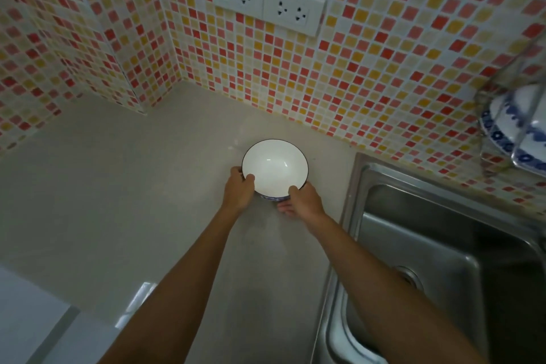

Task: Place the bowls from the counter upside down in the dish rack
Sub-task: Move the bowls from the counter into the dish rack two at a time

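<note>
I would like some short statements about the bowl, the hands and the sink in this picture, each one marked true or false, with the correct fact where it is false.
1. Both hands grip the bowl. True: the left hand holds its left rim and the right hand its near right rim.
2. The bowl is upside down. False: its opening faces up and the white inside shows.
3. The sink lies to the right of the bowl. True.
4. The bowl is already in the dish rack. False: it is over the counter, and the rack is at the far right.
5. The rack holds blue-and-white dishes. True.
</note>
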Demonstrator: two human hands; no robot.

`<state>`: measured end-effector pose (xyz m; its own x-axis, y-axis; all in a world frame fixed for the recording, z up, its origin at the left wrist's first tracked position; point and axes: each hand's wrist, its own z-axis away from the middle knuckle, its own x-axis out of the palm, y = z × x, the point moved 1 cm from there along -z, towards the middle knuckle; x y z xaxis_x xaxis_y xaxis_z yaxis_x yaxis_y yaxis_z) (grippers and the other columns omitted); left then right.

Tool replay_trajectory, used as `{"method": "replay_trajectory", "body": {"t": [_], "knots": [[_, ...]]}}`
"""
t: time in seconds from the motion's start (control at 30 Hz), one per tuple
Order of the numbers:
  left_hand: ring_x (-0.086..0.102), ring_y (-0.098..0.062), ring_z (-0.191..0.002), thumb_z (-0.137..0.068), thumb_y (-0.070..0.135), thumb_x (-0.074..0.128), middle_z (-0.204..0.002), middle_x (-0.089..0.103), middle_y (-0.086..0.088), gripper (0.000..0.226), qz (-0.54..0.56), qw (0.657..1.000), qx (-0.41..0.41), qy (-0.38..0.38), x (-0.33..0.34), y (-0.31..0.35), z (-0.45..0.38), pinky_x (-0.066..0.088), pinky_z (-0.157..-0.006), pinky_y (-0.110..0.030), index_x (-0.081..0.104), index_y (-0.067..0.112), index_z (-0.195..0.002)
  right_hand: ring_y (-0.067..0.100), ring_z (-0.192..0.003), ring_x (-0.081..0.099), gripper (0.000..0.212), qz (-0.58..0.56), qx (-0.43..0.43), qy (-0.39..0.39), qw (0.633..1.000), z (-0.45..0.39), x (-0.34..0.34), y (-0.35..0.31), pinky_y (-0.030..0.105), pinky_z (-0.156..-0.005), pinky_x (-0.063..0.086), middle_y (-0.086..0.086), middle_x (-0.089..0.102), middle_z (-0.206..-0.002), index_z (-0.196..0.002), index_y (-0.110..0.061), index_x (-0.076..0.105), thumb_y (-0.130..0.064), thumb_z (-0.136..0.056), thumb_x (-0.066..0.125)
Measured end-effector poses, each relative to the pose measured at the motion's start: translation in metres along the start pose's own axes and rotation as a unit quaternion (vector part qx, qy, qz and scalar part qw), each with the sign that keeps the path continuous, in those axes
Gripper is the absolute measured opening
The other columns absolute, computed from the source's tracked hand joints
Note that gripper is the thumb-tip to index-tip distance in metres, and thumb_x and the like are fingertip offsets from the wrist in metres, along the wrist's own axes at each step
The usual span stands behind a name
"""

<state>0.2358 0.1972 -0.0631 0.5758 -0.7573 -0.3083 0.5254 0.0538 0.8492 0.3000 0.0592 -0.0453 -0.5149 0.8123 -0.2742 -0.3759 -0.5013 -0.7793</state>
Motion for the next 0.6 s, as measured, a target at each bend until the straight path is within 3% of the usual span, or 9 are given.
{"method": "replay_trajectory", "body": {"t": [0.1,0.2,0.27,0.47,0.6], "knots": [[0.053,-0.029,-0.114,-0.095,0.032,0.045,-0.123,0.055,-0.01,0.038,0.068,0.997,-0.014,-0.042,0.01,0.005,0.016,0.045,-0.09,-0.037,0.041,0.011,-0.127,0.022,-0.058,0.07,0.024,-0.011,-0.013,0.008,1.0,0.014,-0.02,0.013,0.021,-0.046,0.048,0.019,0.072,-0.087,-0.11,-0.014,0.047,-0.012,-0.087,0.039],[0.055,-0.025,-0.114,-0.094,0.045,0.044,-0.132,0.054,-0.005,0.048,0.171,0.979,-0.034,-0.103,0.027,0.018,0.039,0.053,-0.078,-0.035,0.041,0.019,-0.133,0.025,-0.058,0.07,0.032,-0.013,-0.032,0.028,0.999,0.029,-0.042,0.026,0.024,-0.047,0.049,0.019,0.071,-0.083,-0.117,-0.007,0.047,-0.011,-0.086,0.039],[0.055,-0.025,-0.115,-0.093,0.053,0.041,-0.133,0.054,-0.004,0.052,0.207,0.969,-0.028,-0.134,0.042,0.03,0.059,0.053,-0.079,-0.036,0.041,0.024,-0.136,0.029,-0.06,0.07,0.035,-0.023,-0.047,0.041,0.998,0.041,-0.061,0.032,0.024,-0.048,0.049,0.019,0.071,-0.076,-0.12,-0.004,0.048,-0.009,-0.086,0.038],[0.06,-0.018,-0.102,-0.095,0.057,0.026,-0.126,0.058,0.0,0.049,0.231,0.955,0.08,-0.165,0.091,0.074,0.128,0.057,-0.074,-0.035,0.048,0.033,-0.131,0.025,-0.059,0.067,0.029,-0.094,-0.091,0.065,0.989,0.094,-0.131,0.036,0.023,-0.049,0.05,0.022,0.071,-0.085,-0.119,-0.005,0.049,-0.01,-0.091,0.04],[0.063,-0.026,-0.104,-0.094,0.057,0.031,-0.124,0.061,-0.001,0.039,0.268,0.944,0.099,-0.163,0.117,0.101,0.17,0.058,-0.081,-0.047,0.053,0.038,-0.121,0.019,-0.061,0.069,0.028,-0.077,-0.135,0.08,0.985,0.128,-0.182,0.036,0.021,-0.051,0.051,0.015,0.072,-0.09,-0.12,-0.009,0.052,-0.023,-0.095,0.05]]}}
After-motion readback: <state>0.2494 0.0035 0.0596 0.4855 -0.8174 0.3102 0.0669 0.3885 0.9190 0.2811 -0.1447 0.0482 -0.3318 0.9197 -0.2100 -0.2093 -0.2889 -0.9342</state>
